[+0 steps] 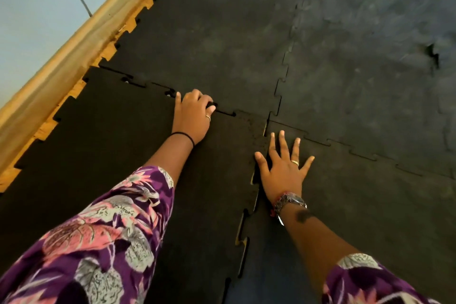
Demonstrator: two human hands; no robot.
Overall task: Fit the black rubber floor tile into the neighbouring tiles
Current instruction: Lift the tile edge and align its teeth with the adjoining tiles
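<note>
The black rubber floor tile (111, 155) lies at lower left, its toothed edges meeting the neighbouring tiles. My left hand (193, 115) rests on its far edge with the fingers curled over the teeth where it joins the far tile (209, 39). That seam still shows small gaps and raised teeth. My right hand (283, 168) lies flat with fingers spread on the right-hand tile (357, 205), thumb at the side seam. That side seam is partly open, with yellow floor showing through the gaps.
A wooden skirting board (74, 44) runs diagonally along the left below a pale wall (32, 7). Wooden floor (44, 128) shows between board and tile teeth. More joined tiles (370, 44) cover the floor at upper right, one with a torn spot (433, 53).
</note>
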